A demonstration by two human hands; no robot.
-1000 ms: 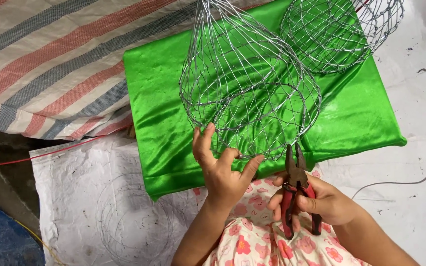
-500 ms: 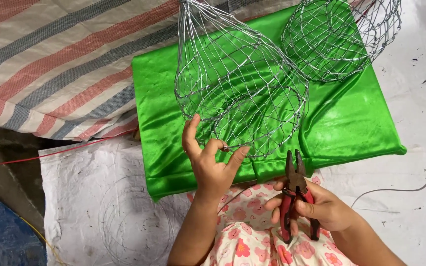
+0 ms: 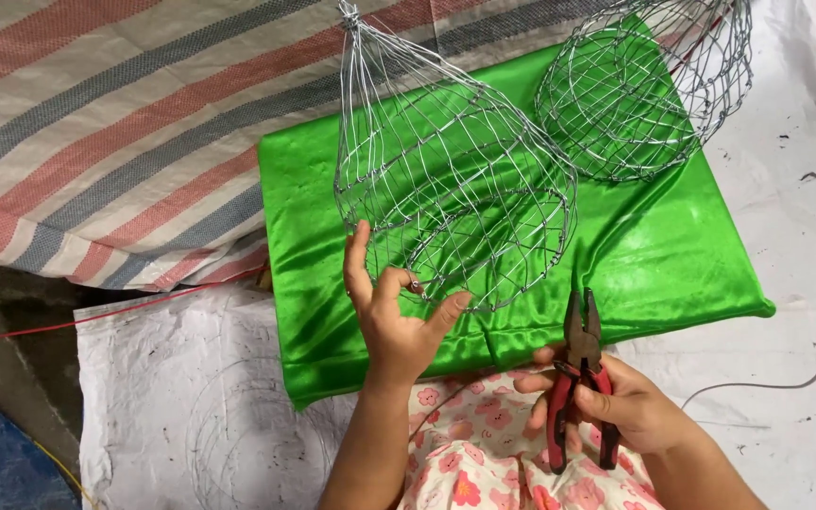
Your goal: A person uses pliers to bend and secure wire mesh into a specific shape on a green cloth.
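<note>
Shiny green cloth (image 3: 654, 255) covers a flat pad on the floor, and it is the thing to find everything else by. A wire basket (image 3: 450, 184) lies tipped on its side on the middle of the green cloth. Its pointed, twisted end is up near the far edge of the cloth, and its wide round mouth faces the person at the near edge.

The left hand (image 3: 399, 316) is at the near edge of the green cloth, right at the basket's mouth. Its fingers (image 3: 359, 260) are spread apart, and the thumb and one finger pinch the wire rim of the mouth.

The right hand (image 3: 630, 406) is just off the near edge of the cloth, over the person's flowered dress (image 3: 484, 453). Its fingers are wrapped tight around the red handles of a pair of pliers (image 3: 580, 368). The dark tips of the pliers point up toward the cloth and are almost together. The pliers are near the basket but do not touch it.

A second wire basket (image 3: 649, 85) lies at the far right corner of the cloth. A striped sheet (image 3: 106, 123) lies to the left of the cloth. A white sack (image 3: 191, 406) lies below it on the left.
</note>
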